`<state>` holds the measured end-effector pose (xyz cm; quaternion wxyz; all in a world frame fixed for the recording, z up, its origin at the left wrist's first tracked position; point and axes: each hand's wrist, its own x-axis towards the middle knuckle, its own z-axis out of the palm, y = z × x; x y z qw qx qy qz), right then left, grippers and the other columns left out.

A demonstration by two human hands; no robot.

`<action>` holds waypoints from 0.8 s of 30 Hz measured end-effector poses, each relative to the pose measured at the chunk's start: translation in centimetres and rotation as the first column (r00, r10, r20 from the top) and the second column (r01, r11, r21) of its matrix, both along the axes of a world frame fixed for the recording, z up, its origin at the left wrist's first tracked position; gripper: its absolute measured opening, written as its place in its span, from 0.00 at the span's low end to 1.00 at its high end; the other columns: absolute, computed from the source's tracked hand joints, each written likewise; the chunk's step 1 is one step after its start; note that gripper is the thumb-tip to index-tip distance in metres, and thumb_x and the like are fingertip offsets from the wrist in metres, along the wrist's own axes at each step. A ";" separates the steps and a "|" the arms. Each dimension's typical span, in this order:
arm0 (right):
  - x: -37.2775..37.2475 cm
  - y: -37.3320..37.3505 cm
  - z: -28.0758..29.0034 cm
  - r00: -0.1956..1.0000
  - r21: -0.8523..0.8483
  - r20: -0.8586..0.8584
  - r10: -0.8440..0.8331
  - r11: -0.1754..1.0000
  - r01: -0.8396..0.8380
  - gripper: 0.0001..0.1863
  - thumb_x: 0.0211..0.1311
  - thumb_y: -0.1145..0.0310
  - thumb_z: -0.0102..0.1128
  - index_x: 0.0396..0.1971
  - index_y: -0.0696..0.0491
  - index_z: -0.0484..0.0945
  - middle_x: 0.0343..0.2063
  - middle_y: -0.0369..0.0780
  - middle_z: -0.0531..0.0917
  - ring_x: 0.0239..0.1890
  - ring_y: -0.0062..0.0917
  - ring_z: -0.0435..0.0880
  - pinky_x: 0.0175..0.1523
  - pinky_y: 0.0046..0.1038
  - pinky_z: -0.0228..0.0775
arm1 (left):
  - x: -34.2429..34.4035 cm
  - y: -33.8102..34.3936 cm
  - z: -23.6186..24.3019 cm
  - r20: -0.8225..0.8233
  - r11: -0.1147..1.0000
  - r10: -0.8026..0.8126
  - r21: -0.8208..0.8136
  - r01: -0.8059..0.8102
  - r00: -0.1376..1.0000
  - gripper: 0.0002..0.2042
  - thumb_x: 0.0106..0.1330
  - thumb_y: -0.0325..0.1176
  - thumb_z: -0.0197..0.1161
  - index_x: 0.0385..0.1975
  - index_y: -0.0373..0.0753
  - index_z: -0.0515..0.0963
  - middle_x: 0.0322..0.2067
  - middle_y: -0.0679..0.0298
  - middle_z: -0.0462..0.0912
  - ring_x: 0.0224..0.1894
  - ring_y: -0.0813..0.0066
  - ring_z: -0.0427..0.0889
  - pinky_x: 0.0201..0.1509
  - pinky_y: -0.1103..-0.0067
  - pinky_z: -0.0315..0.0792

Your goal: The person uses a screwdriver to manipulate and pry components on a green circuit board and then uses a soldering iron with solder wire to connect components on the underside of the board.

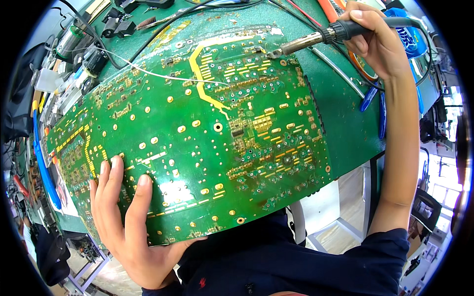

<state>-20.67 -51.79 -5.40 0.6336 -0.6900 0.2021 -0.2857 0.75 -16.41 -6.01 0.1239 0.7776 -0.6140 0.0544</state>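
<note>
A large green circuit board [163,118] lies solder side up before me, dotted with gold pads, pins and small components. My left hand [123,212] grips its near left edge, fingers spread over the top and the thumb along the near rim, partly hidden by the board. In my right hand [373,37] is a soldering iron [306,43], held by its dark handle from the far right. Its tip is at the board's far right part, touching or just above it. A thin pale wire [148,72] runs across the far part of the board.
The green mat [353,135] covers the bench. Right of the board lie a thin metal tool with a blue handle [368,98] and a blue packet [412,42]. Black cables, dark parts [118,24] and a blue-handled tool [47,172] crowd the far and left sides.
</note>
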 end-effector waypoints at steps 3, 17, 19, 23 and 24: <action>-1.5 -1.7 0.1 0.970 0.081 -0.154 0.186 0.981 -0.175 0.16 0.69 0.61 0.46 0.37 0.59 0.76 0.13 0.33 0.72 0.17 0.16 0.69 0.26 0.18 0.61 | -0.3 -0.5 -0.2 -0.022 0.999 -0.005 -0.038 0.004 1.000 0.43 0.40 0.63 0.72 0.53 0.37 0.74 0.60 0.45 0.68 0.63 0.42 0.66 0.68 0.54 0.54; -0.9 -0.6 -0.3 0.991 0.001 -0.132 0.013 1.000 -0.013 0.12 0.64 0.64 0.49 0.30 0.57 0.75 0.09 0.32 0.66 0.12 0.14 0.62 0.20 0.17 0.53 | -0.2 -0.4 -0.6 0.000 0.996 0.036 -0.079 -0.036 0.999 0.29 0.44 0.39 0.70 0.50 0.37 0.76 0.59 0.47 0.71 0.62 0.45 0.68 0.67 0.55 0.55; -0.8 -0.5 -0.3 0.991 0.001 -0.132 0.010 1.000 -0.010 0.12 0.64 0.64 0.49 0.30 0.57 0.75 0.09 0.31 0.66 0.12 0.14 0.62 0.20 0.17 0.54 | -0.2 -0.4 -0.6 0.001 0.995 0.041 -0.088 -0.041 0.999 0.27 0.45 0.36 0.69 0.49 0.37 0.76 0.58 0.48 0.72 0.62 0.46 0.68 0.68 0.55 0.55; -0.7 -0.4 0.0 0.990 -0.021 -0.141 0.021 0.999 -0.024 0.12 0.64 0.63 0.50 0.30 0.57 0.75 0.09 0.31 0.66 0.12 0.13 0.62 0.20 0.16 0.53 | -0.3 -0.5 -0.6 0.025 0.993 0.058 -0.104 -0.055 0.998 0.23 0.52 0.41 0.67 0.49 0.42 0.77 0.56 0.48 0.73 0.60 0.45 0.71 0.64 0.53 0.59; -0.8 -0.5 0.1 0.988 -0.020 -0.152 0.014 1.000 -0.018 0.12 0.64 0.63 0.50 0.30 0.57 0.75 0.09 0.31 0.66 0.12 0.13 0.62 0.19 0.16 0.53 | -0.3 -0.5 -0.6 0.039 0.992 0.062 -0.110 -0.057 0.997 0.22 0.55 0.44 0.66 0.50 0.44 0.77 0.55 0.48 0.74 0.59 0.44 0.72 0.62 0.52 0.61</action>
